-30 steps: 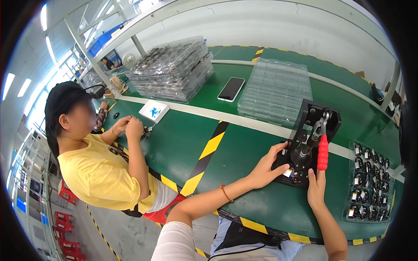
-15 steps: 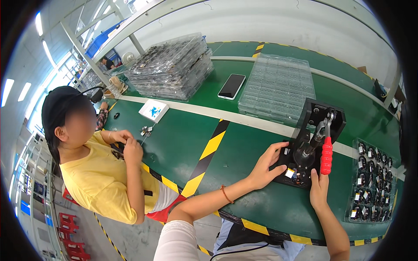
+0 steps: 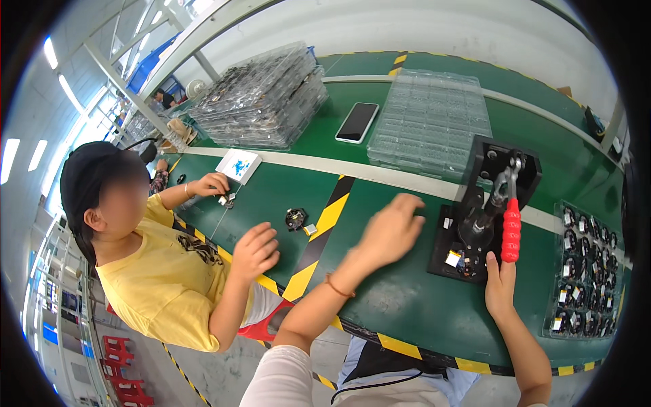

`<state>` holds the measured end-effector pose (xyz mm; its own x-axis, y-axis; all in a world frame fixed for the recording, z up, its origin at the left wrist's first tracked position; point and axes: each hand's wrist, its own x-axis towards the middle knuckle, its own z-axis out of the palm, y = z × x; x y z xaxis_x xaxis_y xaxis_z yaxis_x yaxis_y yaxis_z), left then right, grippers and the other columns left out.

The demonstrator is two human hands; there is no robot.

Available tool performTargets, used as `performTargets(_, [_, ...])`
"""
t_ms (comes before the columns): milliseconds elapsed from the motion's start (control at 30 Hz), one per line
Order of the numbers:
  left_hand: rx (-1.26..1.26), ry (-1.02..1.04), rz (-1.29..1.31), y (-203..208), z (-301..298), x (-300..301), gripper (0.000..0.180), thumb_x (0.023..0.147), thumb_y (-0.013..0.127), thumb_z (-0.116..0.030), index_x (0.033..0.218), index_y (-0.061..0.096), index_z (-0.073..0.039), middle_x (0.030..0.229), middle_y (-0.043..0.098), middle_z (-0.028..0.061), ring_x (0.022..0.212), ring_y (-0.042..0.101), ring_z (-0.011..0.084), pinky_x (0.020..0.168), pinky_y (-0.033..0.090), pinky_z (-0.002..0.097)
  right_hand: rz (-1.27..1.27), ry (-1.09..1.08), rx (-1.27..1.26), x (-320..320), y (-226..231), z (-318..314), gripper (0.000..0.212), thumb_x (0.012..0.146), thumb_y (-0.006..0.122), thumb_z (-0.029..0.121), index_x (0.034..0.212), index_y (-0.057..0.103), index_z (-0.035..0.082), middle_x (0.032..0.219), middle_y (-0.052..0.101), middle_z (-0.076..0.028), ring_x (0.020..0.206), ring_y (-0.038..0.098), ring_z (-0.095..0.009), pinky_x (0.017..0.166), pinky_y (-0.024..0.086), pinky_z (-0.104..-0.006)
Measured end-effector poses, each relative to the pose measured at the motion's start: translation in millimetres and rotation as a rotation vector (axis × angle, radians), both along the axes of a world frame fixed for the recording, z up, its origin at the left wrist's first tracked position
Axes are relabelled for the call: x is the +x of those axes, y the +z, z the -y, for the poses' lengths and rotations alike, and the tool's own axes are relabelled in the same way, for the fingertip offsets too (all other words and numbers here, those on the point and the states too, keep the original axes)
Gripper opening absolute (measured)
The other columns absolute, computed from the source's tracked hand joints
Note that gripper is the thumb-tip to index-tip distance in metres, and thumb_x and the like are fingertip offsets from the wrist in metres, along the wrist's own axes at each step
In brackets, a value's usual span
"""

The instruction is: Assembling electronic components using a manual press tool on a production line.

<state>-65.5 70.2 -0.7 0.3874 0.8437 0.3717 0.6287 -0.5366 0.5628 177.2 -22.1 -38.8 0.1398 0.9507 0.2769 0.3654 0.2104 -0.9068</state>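
My left hand point(image 3: 392, 230) is over the green table, left of a black toggle press point(image 3: 483, 224) and apart from it. Slight blur softens its fingers, which look loosely bent and spread, with nothing visible in them. My right hand point(image 3: 500, 288) is against the right front edge of the press base, just below the red handle point(image 3: 511, 230); its thumb points up and its other fingers are mostly hidden. On the base lies a small electronic assembly with a white-and-yellow piece point(image 3: 453, 258). A round black part point(image 3: 296, 218) lies left of my left hand, with a small pale block point(image 3: 310, 230) beside it.
At the right is a clear tray point(image 3: 550, 319) of black wired parts. Behind the press are clear empty trays point(image 3: 430, 122), a phone point(image 3: 357, 123) and stacked filled trays point(image 3: 261, 102). A co-worker in a yellow shirt point(image 3: 159, 285) works at the left near a white box point(image 3: 239, 165).
My left hand has left the press base and moved left. The round black part now lies on the table near the striped tape. The co-worker's hands have moved apart. My right hand stays by the press.
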Motion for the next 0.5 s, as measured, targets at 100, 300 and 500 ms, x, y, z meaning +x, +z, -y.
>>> performTargets(100, [0.155,0.315,-0.467,8,-8,-57,0.025,0.078,0.064,-0.008,0.102,0.06,-0.001,0.105,0.061,0.0168,0.103,0.056,0.0345,0.089,0.045,0.0428,0.139,-0.027,0.01,-4,1,-5,0.061,0.092,0.044,0.003,0.147,0.019,0.0,0.153,0.021,-0.017,0.14,0.024,-0.03,0.113,0.019,-0.0364])
performTargets(300, [0.133,1.065,-0.817,-16,12,-148,0.041,0.083,0.059,-0.018,0.121,0.053,-0.008,0.124,0.051,0.0168,0.111,0.05,0.0414,0.093,0.043,0.0503,0.14,-0.063,0.077,-8,3,-3,0.064,0.092,0.045,0.008,0.147,0.015,0.0,0.155,0.014,-0.017,0.142,0.017,-0.033,0.115,0.015,-0.0392])
performTargets(500, [-0.086,0.681,-0.357,-3,33,-142,0.046,0.077,0.065,-0.008,0.121,0.052,-0.005,0.122,0.051,0.0198,0.1,0.057,0.0398,0.085,0.048,0.0453,0.164,-0.154,0.228,-10,15,4,0.067,0.089,0.047,0.006,0.146,0.013,-0.003,0.154,0.012,-0.021,0.141,0.016,-0.037,0.114,0.015,-0.0433])
